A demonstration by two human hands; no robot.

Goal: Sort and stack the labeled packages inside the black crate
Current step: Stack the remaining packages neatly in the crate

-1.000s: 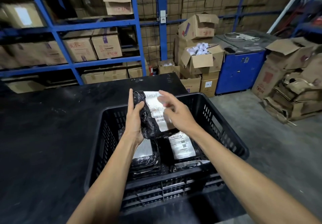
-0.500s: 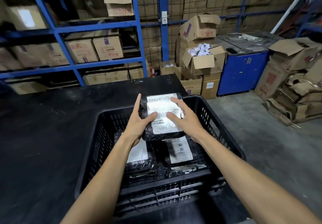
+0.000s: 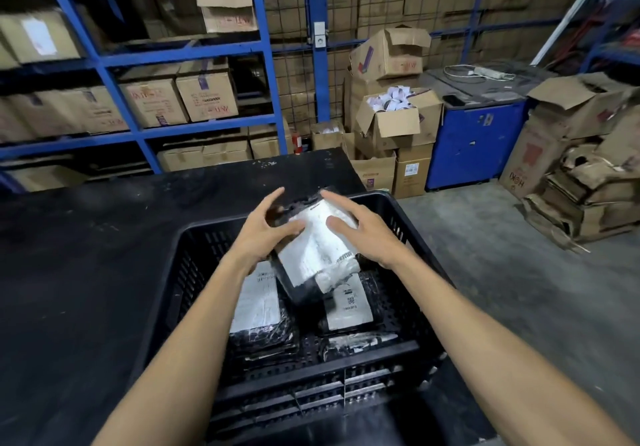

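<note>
A black-wrapped package with a white label [image 3: 311, 255] is tilted over the far half of the black crate [image 3: 311, 393], its lower end dipping toward the packages below. My left hand [image 3: 259, 234] holds its left edge, thumb on the label and fingers spread upward. On the right side, my right hand [image 3: 370, 237] has its thumb on the label. Inside the crate lie a labeled package on the left [image 3: 258, 307], another on the right [image 3: 349, 307], and a third by the near wall [image 3: 356, 341].
The crate sits at the right end of a black table [image 3: 86, 272]. Blue shelving [image 3: 194, 50] with cartons stands behind. Open cardboard boxes [image 3: 394, 119], a blue cabinet [image 3: 474, 140] and crushed cartons [image 3: 588, 196] stand on the concrete floor to the right.
The held package went from upright to flat, label up, and now tilts with its near end down into the crate. Both hands stayed on it, with fingers spreading.
</note>
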